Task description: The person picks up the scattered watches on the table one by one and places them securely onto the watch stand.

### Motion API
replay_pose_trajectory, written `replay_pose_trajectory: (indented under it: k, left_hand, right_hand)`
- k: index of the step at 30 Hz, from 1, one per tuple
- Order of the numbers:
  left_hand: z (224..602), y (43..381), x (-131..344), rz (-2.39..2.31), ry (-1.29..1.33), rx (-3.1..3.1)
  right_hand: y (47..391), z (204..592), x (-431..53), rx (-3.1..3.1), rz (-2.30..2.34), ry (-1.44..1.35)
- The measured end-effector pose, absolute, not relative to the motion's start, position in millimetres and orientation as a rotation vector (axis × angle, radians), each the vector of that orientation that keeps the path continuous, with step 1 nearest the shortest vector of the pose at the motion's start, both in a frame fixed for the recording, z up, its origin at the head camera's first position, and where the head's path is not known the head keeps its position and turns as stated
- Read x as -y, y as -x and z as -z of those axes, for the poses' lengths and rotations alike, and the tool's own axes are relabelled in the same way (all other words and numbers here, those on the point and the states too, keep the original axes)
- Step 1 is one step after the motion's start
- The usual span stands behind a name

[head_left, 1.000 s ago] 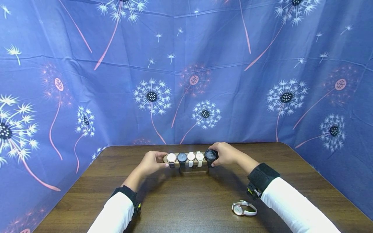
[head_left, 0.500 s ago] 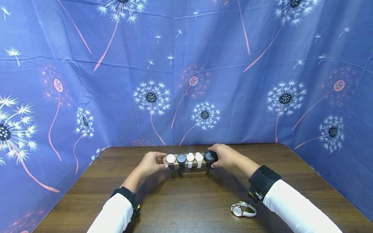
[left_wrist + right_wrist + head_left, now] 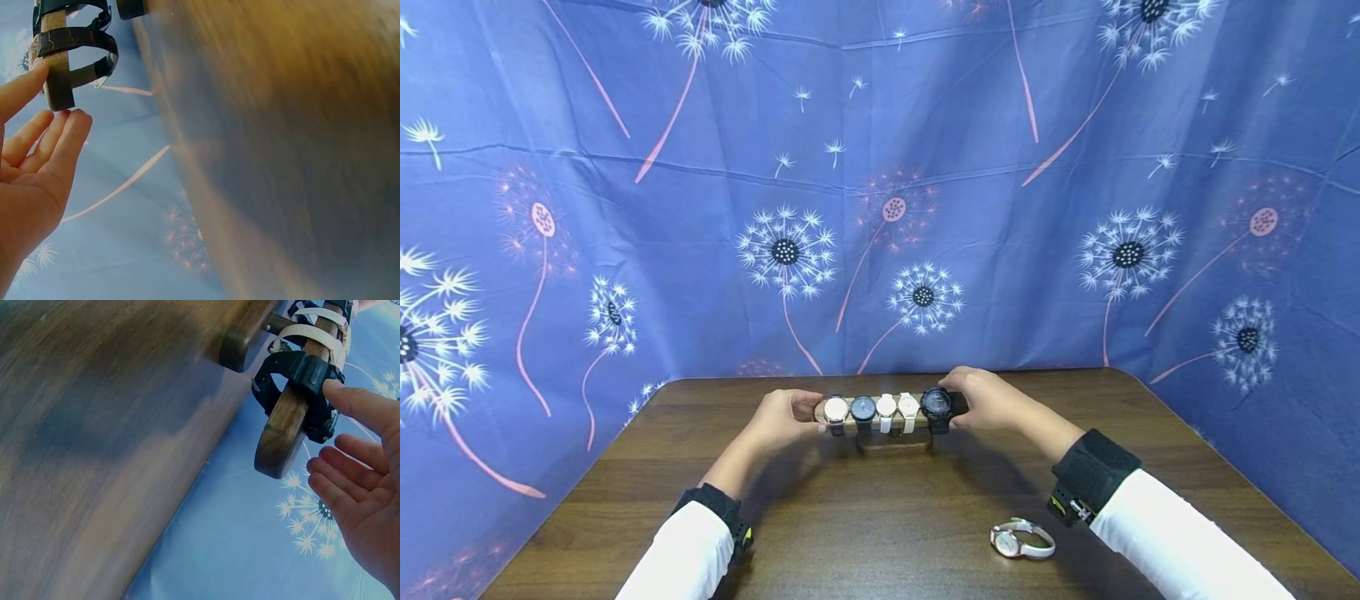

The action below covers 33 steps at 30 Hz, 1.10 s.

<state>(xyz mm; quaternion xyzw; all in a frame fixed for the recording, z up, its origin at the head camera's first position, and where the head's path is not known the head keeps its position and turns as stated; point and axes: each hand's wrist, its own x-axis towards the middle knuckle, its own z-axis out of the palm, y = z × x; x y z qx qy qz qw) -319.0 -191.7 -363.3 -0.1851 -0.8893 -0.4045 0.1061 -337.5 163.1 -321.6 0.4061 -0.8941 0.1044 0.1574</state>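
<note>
A wooden watch stand (image 3: 895, 443) carries several watches in a row on its bar. At the bar's left end is my left hand (image 3: 778, 421), beside a rose-gold-rimmed watch on a dark strap (image 3: 836, 409). In the left wrist view its thumb lies by the bar and the extended fingers (image 3: 72, 134) sit just under the bar's end. My right hand (image 3: 988, 400) is at the right end, beside a large black watch (image 3: 937, 403). Its thumb (image 3: 356, 403) is close to that watch in the right wrist view; the other fingers are loosely bent, holding nothing.
Between the end watches are a dark blue-black watch (image 3: 862, 408), a white watch (image 3: 886, 406) and a cream watch (image 3: 908, 407). A white-strapped watch (image 3: 1022, 539) lies on the brown wooden table (image 3: 850, 517) at front right. A blue dandelion-print cloth (image 3: 850, 167) hangs behind.
My right hand has loosened and drawn slightly right, off the black watch, baring the bar's right end. The left fingers have eased slightly left. The view has shifted a little.
</note>
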Motion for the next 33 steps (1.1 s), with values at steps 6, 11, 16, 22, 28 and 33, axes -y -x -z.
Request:
replay_pose_trajectory:
  k: [6,11,16,22,28,33]
  left_hand:
    - [358.6,314.6,198.0,1.082,0.583,2.633]
    - [357.6,309.8,203.2,1.039,0.645,2.65]
    - [358.5,303.7,206.0,0.971,0.672,2.672]
    - [360.4,296.7,205.9,0.93,0.752,2.686]
    - [361.5,287.8,199.3,0.929,0.856,2.716]
    - [363.0,278.5,188.9,0.909,0.898,2.735]
  right_hand:
    - [330.7,321.1,-171.7,2.545,-0.322,-1.164]
    - [323.4,322.3,-180.1,2.537,-0.359,-1.162]
    - [317.7,325.2,-190.7,2.509,-0.385,-1.177]
    - [311.1,330.9,-204.4,2.512,-0.473,-1.206]
    - [302.6,334.6,-216.4,2.603,-0.58,-1.217]
    - [293.5,337.6,-224.2,2.717,-0.621,-1.265]
